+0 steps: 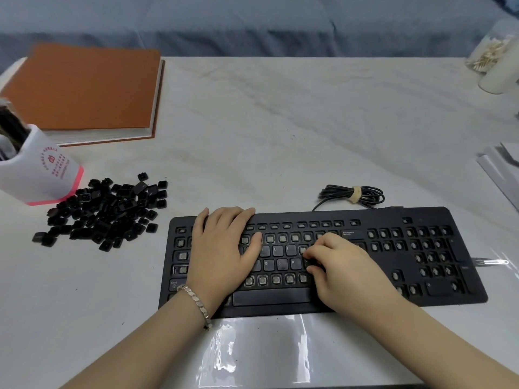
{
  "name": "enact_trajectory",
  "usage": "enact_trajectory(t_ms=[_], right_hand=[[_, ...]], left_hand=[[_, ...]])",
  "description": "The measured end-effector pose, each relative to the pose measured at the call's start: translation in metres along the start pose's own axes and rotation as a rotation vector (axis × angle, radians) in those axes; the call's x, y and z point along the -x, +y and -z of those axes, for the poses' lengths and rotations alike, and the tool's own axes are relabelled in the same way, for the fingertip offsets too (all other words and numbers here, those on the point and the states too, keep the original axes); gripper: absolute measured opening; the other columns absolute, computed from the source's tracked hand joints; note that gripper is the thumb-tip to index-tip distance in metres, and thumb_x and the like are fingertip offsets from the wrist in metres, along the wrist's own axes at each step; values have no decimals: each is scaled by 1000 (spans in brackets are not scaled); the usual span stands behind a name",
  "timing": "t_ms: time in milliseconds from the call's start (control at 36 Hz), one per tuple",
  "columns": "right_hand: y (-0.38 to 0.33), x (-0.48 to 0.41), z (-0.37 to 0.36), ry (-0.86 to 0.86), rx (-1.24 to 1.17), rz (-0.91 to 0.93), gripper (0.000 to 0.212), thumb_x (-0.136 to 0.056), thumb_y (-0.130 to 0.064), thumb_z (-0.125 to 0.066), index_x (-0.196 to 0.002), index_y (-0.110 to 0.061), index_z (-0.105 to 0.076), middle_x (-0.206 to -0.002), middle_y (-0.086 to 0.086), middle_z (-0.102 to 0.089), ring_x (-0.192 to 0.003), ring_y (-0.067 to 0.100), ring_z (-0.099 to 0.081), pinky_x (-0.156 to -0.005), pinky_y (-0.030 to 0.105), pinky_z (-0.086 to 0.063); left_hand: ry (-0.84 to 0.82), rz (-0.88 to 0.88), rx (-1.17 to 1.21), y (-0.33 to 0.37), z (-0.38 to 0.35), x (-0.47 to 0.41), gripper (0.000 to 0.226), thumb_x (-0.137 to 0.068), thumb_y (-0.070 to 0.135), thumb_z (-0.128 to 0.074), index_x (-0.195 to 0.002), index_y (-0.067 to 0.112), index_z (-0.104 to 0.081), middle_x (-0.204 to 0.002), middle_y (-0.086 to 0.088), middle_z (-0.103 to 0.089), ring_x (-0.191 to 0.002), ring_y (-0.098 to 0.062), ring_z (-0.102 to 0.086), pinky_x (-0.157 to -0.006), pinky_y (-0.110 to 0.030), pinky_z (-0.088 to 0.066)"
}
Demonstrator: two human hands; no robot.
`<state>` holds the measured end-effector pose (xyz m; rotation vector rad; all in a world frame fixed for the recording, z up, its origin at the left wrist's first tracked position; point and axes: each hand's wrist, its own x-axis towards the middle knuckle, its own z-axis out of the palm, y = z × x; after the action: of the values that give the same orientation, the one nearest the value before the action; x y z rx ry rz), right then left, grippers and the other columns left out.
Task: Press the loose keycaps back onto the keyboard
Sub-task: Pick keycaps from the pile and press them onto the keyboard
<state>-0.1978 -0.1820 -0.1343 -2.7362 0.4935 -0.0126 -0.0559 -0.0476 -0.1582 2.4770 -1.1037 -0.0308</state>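
Both forearms come in from the near edge of the table (280, 122), crossing a glossy plastic sheet (252, 346) that runs under the front of the keyboard (421, 213). The left hand (222, 248), with a bracelet (196, 301) at the wrist, lies flat on the keyboard's left part, fingers straight and reaching over its top rim. The right hand (345, 270) is bent, its fingertips down on a key (311, 265) just right of K. They hide most of that cap, so whether it is pinched or only pressed cannot be told.

Most sockets on the keyboard stand bare. A few letters, the space bar and backspace are seated, and the left hand covers several more places.

The loose keycaps (106, 211) lie heaped left of the keyboard, beside a white pen holder (42, 175) cut off by the frame. A bundled cable (354, 195) sits just behind the keyboard. Beyond that comes wide bare tabletop, with an orange book (84, 88) at the far left corner and a blurred jar (494, 57) at the far right.
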Motion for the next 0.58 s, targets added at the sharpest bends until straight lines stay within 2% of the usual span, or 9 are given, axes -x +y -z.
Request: enact_trajectory(t_ms=[83,167,222,333,444,500,583], right_hand=[[3,0,2,35,-99,-19,20,-84,-16,-61,-102,-14,-70,-97,-1,-56,-92,21,-56,-81,28,-44],[10,1,2,91,-193,15,6,-77,-12,-72,-81,-8,-73,-77,-3,-50,-70,19,-53,-67,29,-47],[13,4,-1,122,-196,25,13,-78,-16,-71,-75,-3,-69,-73,0,-50,-62,17,-48,-59,29,-46],[15,10,0,134,-127,119,23,-82,-24,-58,-85,-4,-69,-75,6,-53,-60,19,-48,-50,26,-45],[20,16,-4,135,-58,226,30,-86,-25,-52,-102,-6,-69,-84,12,-56,-67,23,-53,-56,27,-49],[20,17,-6,144,-64,222,32,-87,-25,-50,-103,-5,-68,-84,13,-56,-67,24,-53,-57,28,-49],[19,19,-10,166,-44,212,29,-84,-22,-56,-102,-3,-68,-83,14,-56,-69,28,-55,-58,31,-50]], left_hand=[[-4,1,-2,0,0,0,51,-83,46,-34,-117,21,-62,-114,3,-62,-113,-20,-53,-109,-40,-20],[3,-1,0,0,0,0,51,-83,46,-34,-117,21,-62,-114,2,-63,-112,-21,-53,-109,-39,-19],[3,1,2,0,0,0,51,-83,46,-34,-117,21,-62,-114,2,-63,-112,-20,-53,-109,-41,-20],[-9,2,-4,1,1,0,52,-83,47,-33,-117,21,-62,-114,2,-62,-113,-21,-53,-109,-43,-23],[-15,2,-6,2,1,0,53,-83,47,-32,-118,21,-61,-115,2,-62,-114,-21,-52,-109,-43,-22],[-22,1,-8,2,2,0,54,-83,48,-31,-119,21,-61,-116,2,-62,-115,-20,-52,-109,-42,-21],[-30,-1,-11,2,2,0,54,-83,48,-31,-119,21,-61,-116,2,-61,-115,-20,-52,-110,-42,-21]])
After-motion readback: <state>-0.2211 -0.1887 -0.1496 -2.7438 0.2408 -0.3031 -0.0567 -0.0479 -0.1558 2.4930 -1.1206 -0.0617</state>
